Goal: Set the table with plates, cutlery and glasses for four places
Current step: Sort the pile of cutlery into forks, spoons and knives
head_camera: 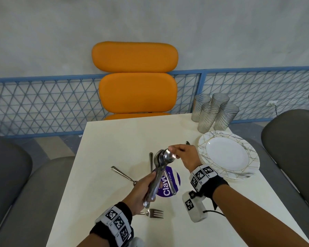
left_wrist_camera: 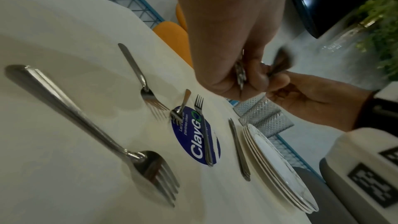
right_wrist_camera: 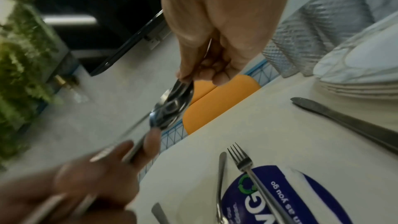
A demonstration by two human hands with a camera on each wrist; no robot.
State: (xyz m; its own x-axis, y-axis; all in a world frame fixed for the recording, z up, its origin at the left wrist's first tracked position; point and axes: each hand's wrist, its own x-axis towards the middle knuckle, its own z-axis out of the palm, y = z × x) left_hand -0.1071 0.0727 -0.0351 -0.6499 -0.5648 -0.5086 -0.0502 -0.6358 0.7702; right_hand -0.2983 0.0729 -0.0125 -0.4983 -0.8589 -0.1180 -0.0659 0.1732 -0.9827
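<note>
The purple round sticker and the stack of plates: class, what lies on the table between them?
A table knife lies between the sticker and the stack of plates, close beside the plates. The left wrist view shows it best.

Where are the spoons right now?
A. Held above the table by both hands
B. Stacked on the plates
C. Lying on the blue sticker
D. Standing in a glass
A: the left hand grips the handles of the spoons while the right hand pinches a bowl, all above the table.
</note>
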